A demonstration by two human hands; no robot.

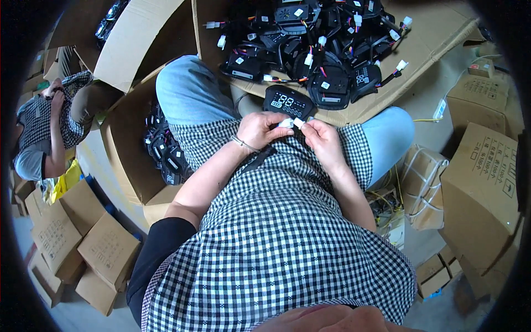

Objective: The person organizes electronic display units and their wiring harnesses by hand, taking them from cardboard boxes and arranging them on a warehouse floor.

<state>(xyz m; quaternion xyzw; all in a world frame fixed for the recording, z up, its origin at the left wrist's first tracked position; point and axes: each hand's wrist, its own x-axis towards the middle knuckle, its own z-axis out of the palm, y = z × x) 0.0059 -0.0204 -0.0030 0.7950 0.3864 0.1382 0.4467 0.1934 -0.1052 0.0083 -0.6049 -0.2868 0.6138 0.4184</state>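
Over my lap, my left hand (259,131) pinches a white plastic connector (286,123) between thumb and fingers. Close beside it, my right hand (324,145) grips a second small white plug (298,122), its end almost touching the first piece; whether they are joined I cannot tell. Just beyond my fingers lies a black display unit (289,101) with white markings on its face. A dark cable or strap (259,159) hangs under my left wrist. Any wires at the connectors are hidden by my fingers.
Ahead, a cardboard sheet (431,47) carries a heap of black display units (330,83) with wired white plugs. An open box (119,149) at left holds more units. Cartons (478,191) stand at right, others (108,249) at lower left. Another person (52,124) sits far left.
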